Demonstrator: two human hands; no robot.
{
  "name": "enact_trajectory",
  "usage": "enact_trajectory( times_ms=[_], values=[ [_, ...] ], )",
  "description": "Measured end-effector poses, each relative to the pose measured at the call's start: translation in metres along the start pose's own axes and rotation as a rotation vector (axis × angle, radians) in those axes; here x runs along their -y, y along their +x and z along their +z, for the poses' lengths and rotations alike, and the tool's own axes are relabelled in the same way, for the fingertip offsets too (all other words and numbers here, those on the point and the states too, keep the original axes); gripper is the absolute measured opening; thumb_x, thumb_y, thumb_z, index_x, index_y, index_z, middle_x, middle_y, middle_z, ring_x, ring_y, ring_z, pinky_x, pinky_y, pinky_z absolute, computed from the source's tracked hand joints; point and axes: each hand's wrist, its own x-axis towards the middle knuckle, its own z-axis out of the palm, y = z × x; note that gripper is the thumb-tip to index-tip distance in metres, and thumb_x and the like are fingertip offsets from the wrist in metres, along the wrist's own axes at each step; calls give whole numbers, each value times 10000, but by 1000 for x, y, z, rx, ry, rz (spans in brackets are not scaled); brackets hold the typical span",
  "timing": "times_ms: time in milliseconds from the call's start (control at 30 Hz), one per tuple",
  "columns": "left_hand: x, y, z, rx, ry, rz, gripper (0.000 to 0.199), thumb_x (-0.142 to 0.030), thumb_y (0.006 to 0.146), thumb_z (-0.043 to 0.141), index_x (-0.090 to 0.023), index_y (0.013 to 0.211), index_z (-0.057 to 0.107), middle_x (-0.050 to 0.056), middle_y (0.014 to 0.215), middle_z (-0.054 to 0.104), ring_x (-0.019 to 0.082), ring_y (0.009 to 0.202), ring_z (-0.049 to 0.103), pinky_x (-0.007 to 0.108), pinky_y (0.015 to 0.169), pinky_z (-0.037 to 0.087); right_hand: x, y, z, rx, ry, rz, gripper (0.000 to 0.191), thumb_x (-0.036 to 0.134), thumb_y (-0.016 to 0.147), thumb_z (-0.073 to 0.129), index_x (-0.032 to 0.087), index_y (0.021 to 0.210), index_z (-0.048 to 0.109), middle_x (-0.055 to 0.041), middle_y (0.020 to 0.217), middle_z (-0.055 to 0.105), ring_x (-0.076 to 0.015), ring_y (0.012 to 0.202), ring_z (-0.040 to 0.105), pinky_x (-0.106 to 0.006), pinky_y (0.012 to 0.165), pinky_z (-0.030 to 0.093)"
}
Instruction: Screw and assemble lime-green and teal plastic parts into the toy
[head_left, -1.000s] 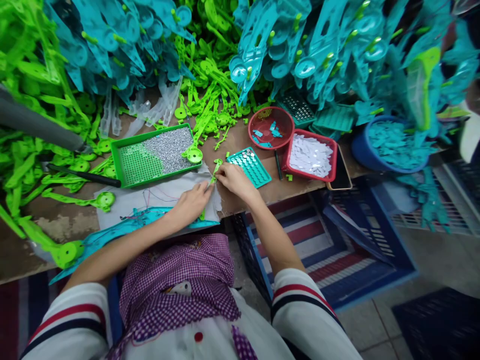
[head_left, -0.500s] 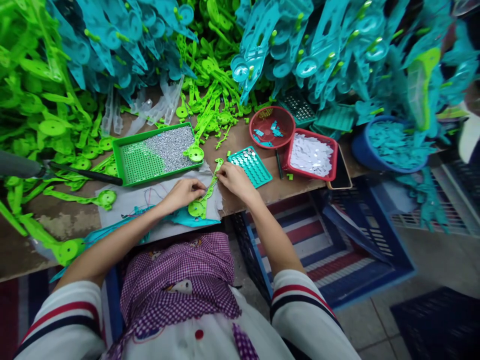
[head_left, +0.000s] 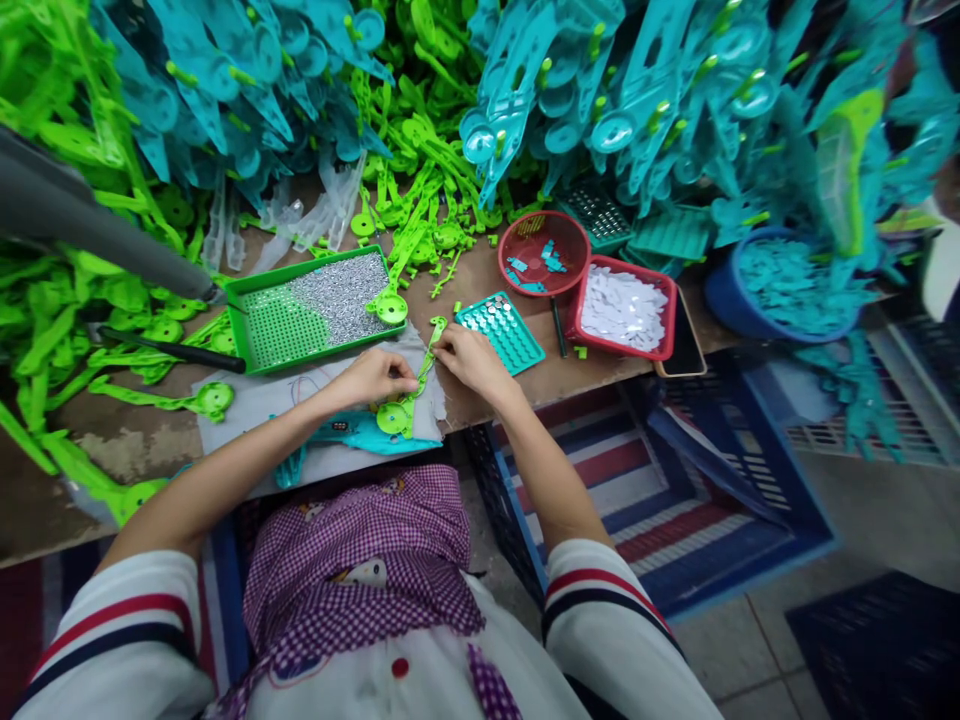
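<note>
A lime-green plastic part (head_left: 395, 417), long and narrow with a round disc at its near end, lies on a teal plastic piece (head_left: 367, 436) and a grey cloth (head_left: 247, 412). My left hand (head_left: 379, 376) is over the middle of the green part, thumb and fingertips pinched together; anything tiny between them is hidden. At the far end of the part, my right hand (head_left: 470, 355) has its bent fingers closed on its edge. A green tray (head_left: 274, 365) of small silvery pieces stands just beyond my left hand. Beside my right hand lies a teal grid tray (head_left: 517, 345) with round metal discs.
A grey pen-shaped tool (head_left: 112, 220) with a thin tip hangs at the left. Green parts (head_left: 435, 190) and teal shells (head_left: 517, 90) are heaped behind. At the right are a red bowl (head_left: 525, 225), a red basket (head_left: 660, 350), a blue tub (head_left: 727, 295) and a blue crate (head_left: 795, 550).
The grey tool has swung up and right, towards the green tray. My left hand has shifted slightly right along the green part. Teal pieces and wires under my left forearm have moved.
</note>
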Motion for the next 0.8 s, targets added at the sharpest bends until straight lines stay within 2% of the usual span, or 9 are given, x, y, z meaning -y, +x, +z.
enact_trajectory(
  times_ms=[100,233,300,633,800],
  values=[
    [0,0,9,-31,-27,-26,154,-290,732,706,-143,693,681,-3,635,657,120,588,551,238,580,385,-1,0,1,-1,-13,0,132,179,903,566,183,895,697,-73,966,687,-204,914,628,-300,770,430],
    [0,-5,19,-166,1,-86,219,-346,744,688,-140,673,670,-5,604,641,121,567,535,240,552,353,-2,0,2,2,-15,-5,139,181,910,556,184,904,695,-80,993,691,-216,942,629,-307,776,430],
    [-1,-8,21,-196,0,-132,231,-353,748,677,-140,658,663,-7,590,635,119,560,533,242,550,350,-2,0,1,8,-14,2,141,183,914,554,184,906,694,-86,1004,694,-222,958,628,-312,785,431],
    [-22,-3,14,-115,93,-288,215,-309,725,674,-179,572,596,-24,528,575,145,574,551,258,550,353,2,0,2,4,-50,29,141,196,915,555,196,917,697,-76,1024,702,-222,957,634,-314,764,435],
    [-31,-3,16,-143,168,-301,210,-270,730,660,-191,556,574,-20,550,576,158,605,559,271,591,372,1,2,1,3,-30,39,158,179,903,554,195,918,710,-89,1019,702,-241,963,640,-336,789,462]
  ],
)
